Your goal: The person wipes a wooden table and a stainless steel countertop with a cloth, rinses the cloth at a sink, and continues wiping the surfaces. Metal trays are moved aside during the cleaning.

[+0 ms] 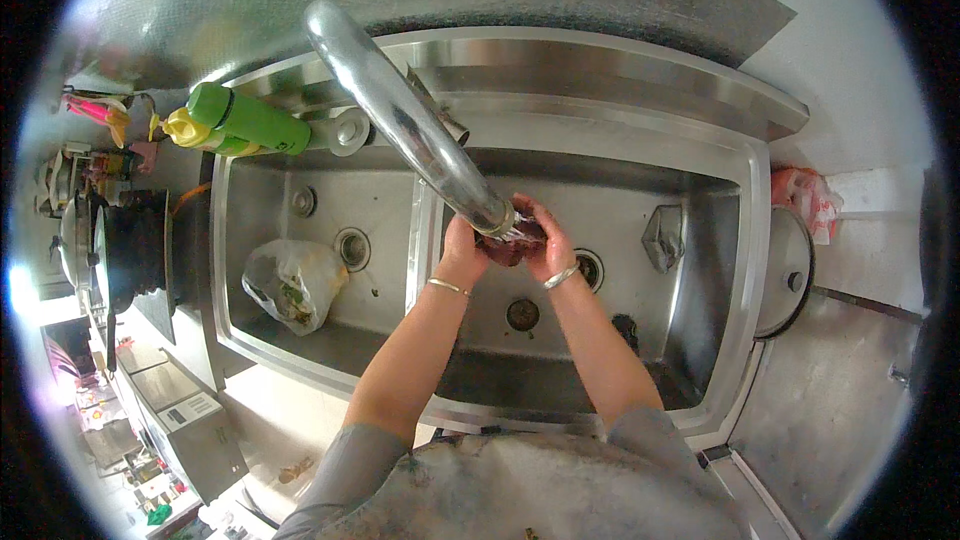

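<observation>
Over the right basin of a stainless steel sink [694,292], my left hand [466,246] and my right hand [551,240] cup a wet, dark reddish-purple mass [511,251] from both sides. What exactly it is, I cannot tell; the hands and the tap hide part of it. Water [517,228] runs onto it from the mouth of a thick chrome tap [405,120], which slants across the view just above my fingers. Below my hands, a round dark drain strainer [523,313] lies on the basin floor. Beside my right wrist is the drain opening [591,270].
A clear plastic bag with food scraps [292,285] lies in the left basin. A green bottle [255,120] and a yellow bottle [186,129] lean over its back left corner. A small angular container [664,238] sits at right. Outside the rim rests a pot lid [780,274].
</observation>
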The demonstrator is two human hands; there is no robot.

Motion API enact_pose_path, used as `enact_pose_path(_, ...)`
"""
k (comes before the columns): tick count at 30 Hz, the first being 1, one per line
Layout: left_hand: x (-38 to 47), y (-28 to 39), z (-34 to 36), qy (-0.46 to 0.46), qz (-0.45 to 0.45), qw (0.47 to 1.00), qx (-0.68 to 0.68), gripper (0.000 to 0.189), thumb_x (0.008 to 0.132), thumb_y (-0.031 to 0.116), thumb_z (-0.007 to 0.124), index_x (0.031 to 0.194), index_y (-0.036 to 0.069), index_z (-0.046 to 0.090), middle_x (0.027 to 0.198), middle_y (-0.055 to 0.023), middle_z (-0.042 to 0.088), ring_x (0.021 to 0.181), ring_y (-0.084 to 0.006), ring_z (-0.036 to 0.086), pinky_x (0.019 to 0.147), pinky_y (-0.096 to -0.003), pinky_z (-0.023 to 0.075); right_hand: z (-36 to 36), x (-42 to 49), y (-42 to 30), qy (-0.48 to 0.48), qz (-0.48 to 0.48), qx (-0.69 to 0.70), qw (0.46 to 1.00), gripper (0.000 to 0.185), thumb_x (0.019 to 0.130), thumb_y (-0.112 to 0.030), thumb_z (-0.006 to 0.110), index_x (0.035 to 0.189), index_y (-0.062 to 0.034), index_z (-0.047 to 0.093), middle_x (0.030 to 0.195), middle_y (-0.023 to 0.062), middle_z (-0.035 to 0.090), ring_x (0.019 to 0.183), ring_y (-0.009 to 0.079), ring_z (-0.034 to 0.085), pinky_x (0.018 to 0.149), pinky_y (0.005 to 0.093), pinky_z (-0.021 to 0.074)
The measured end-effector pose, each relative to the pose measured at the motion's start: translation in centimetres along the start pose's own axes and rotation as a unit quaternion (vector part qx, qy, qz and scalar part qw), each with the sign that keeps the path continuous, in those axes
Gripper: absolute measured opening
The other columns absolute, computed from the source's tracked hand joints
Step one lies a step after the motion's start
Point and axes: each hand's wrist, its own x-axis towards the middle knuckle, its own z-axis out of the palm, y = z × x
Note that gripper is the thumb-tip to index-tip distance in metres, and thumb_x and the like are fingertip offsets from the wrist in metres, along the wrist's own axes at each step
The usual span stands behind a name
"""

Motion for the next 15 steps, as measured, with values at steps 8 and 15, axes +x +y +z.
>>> enact_pose_path(8, -2.4, -4.8, -0.5, 0.063, -0.032, 0.995, 0.071, 0.031, 0.093, 0.020, 0.052, 0.121, 0.008, 0.058, 0.111, -0.0058, 0.063, 0.100, -0.0199, 0.060, 0.085, -0.0347, 0.0486, -1.4, 3.0, 2.6, 0.226, -0.173, -0.442, 0.851, 0.010, 0.090, -0.005, 0.053, 0.100, -0.0049, 0.057, 0.089, 0.0094, 0.060, 0.082, 0.0221, 0.059, 0.079, 0.0315, 0.0481)
enact_pose_path(15, -4.6, 0.9, 0.4, -0.015, 0.115, 0.961, 0.251, 0.027, 0.091, 0.019, 0.057, 0.112, 0.003, 0.059, 0.108, -0.0068, 0.062, 0.099, -0.0175, 0.058, 0.087, -0.0312, 0.0444, -4.7, 4.0, 1.3, 0.017, 0.145, 0.074, 0.986, 0.022, 0.095, -0.017, 0.046, 0.110, -0.0032, 0.055, 0.108, 0.0114, 0.063, 0.094, 0.0260, 0.063, 0.082, 0.0393, 0.0532)
